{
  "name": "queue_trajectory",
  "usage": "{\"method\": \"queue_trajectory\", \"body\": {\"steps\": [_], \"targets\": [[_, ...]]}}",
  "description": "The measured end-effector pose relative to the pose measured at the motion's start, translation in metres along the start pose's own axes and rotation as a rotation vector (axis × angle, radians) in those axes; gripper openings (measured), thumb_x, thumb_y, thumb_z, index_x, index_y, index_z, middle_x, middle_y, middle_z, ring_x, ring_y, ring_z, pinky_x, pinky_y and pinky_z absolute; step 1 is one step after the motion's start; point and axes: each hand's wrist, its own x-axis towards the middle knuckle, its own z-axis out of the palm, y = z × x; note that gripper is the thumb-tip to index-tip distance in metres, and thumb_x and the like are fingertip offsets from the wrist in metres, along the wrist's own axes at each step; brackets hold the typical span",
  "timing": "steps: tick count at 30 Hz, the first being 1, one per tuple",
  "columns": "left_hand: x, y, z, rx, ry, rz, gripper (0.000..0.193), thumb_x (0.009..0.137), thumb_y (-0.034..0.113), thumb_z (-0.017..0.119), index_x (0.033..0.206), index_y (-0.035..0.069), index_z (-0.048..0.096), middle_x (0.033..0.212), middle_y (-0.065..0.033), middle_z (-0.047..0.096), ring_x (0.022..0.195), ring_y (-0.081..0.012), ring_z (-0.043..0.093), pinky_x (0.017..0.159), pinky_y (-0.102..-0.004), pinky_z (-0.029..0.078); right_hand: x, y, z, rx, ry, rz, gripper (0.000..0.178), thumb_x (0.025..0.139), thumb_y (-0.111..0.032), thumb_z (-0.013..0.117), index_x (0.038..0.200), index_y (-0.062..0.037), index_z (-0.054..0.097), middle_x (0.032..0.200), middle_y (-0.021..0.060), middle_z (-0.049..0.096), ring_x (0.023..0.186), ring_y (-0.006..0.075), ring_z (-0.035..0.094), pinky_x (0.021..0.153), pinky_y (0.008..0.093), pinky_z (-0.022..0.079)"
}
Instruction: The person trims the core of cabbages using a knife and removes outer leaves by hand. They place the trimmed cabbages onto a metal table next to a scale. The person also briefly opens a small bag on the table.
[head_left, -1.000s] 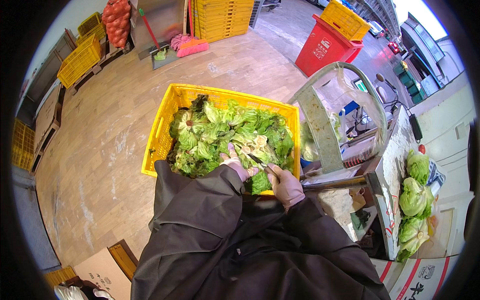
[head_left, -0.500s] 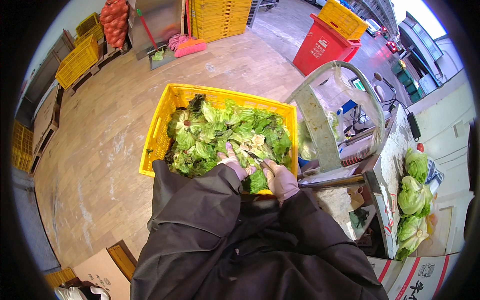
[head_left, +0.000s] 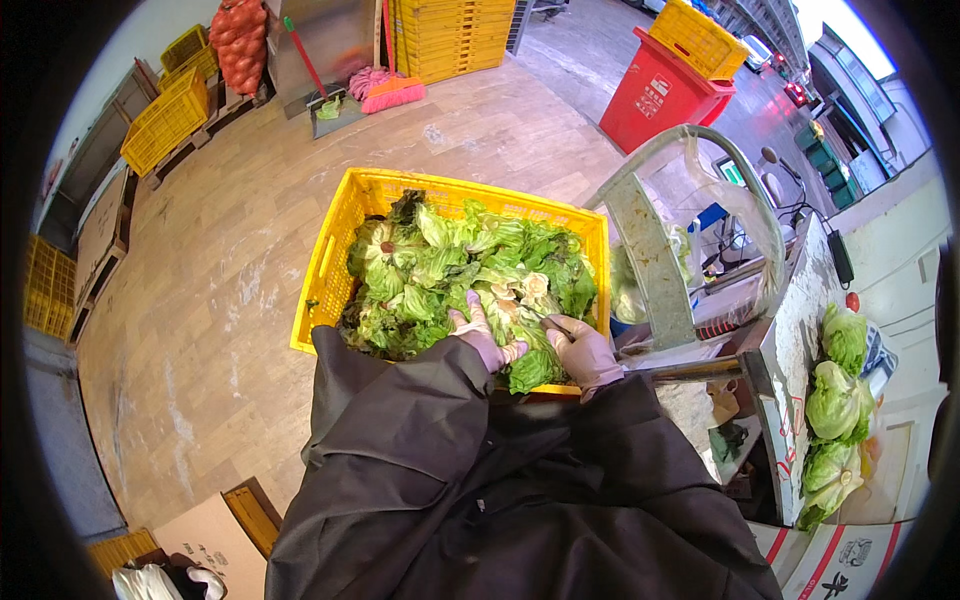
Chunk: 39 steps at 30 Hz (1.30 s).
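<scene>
A yellow plastic crate (head_left: 318, 262) in front of me is filled with loose green lettuce leaves (head_left: 440, 262), some dark and wilted, with pale cut stem ends (head_left: 535, 286) among them. My left hand (head_left: 482, 338), in a light glove, rests on the leaves near the crate's front side with its fingers spread. Close beside it on the right, my gloved right hand (head_left: 584, 354) is closed round a small knife (head_left: 551, 324). Only a short dark part of the knife shows; the rest is hidden by the fingers and leaves.
Right of the crate stands a worn metal scale or frame (head_left: 652, 265) beside a table (head_left: 805, 280). Several lettuce heads (head_left: 838, 400) lie at the far right. A red bin (head_left: 655, 95), stacked yellow crates (head_left: 450, 40), a broom (head_left: 392, 94) and a dustpan (head_left: 335, 118) stand farther back.
The whole view has shifted slightly, so the scene sits a little farther right and lower. Both hands stay at the crate's front; less of the knife shows now.
</scene>
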Motion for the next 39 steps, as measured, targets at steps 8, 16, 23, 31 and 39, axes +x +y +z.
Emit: {"method": "queue_trajectory", "body": {"steps": [8,16,23,31,39], "targets": [[0.005,-0.002,0.005,-0.032,-0.008,-0.009,0.14,0.058,0.066,0.076,0.146,0.014,-0.02,0.151,-0.0302,0.002,0.133,-0.0424,0.033,0.106,-0.039,0.035,-0.026,-0.016,-0.021,0.049,-0.088,0.103,0.034,0.091,-0.019,0.062,0.118,0.0007,0.06,0.106,0.0067,0.067,0.097,0.0129,0.059,0.088,0.0254,0.045],[0.016,-0.01,0.013,-0.088,0.025,-0.04,0.15,0.048,0.066,0.082,0.146,0.017,-0.022,0.153,-0.0269,0.004,0.137,-0.0383,0.028,0.109,-0.0352,0.03,-0.047,-0.024,-0.017,0.037,-0.125,0.016,0.032,0.093,-0.012,0.058,0.121,0.0032,0.056,0.106,0.0079,0.067,0.098,0.0104,0.059,0.086,0.0228,0.045],[0.014,-0.006,0.013,-0.084,0.023,-0.012,0.151,0.047,0.065,0.082,0.146,0.013,-0.02,0.151,-0.0307,0.004,0.138,-0.0386,0.026,0.109,-0.0342,0.029,-0.051,0.012,-0.015,0.287,-0.148,-0.006,0.034,0.091,-0.009,0.057,0.123,0.0027,0.054,0.106,0.0124,0.068,0.1,0.016,0.063,0.086,0.025,0.047],[0.014,-0.005,0.011,-0.075,0.043,-0.024,0.142,0.056,0.064,0.078,0.146,0.014,-0.02,0.152,-0.0278,0.005,0.137,-0.0373,0.028,0.108,-0.037,0.033,-0.054,0.012,-0.004,-0.092,0.03,-0.164,0.032,0.089,-0.012,0.06,0.119,-0.0023,0.058,0.101,0.0177,0.067,0.092,0.0296,0.065,0.079,0.0318,0.05],[0.001,0.002,0.0,-0.114,-0.004,-0.032,0.141,0.059,0.061,0.079,0.145,0.013,-0.021,0.152,-0.0276,0.005,0.137,-0.0379,0.029,0.107,-0.0365,0.033,-0.035,0.018,0.008,-0.098,0.007,-0.168,0.031,0.09,-0.003,0.059,0.12,0.0028,0.057,0.105,0.0127,0.068,0.096,0.0175,0.064,0.084,0.0245,0.047]]}}
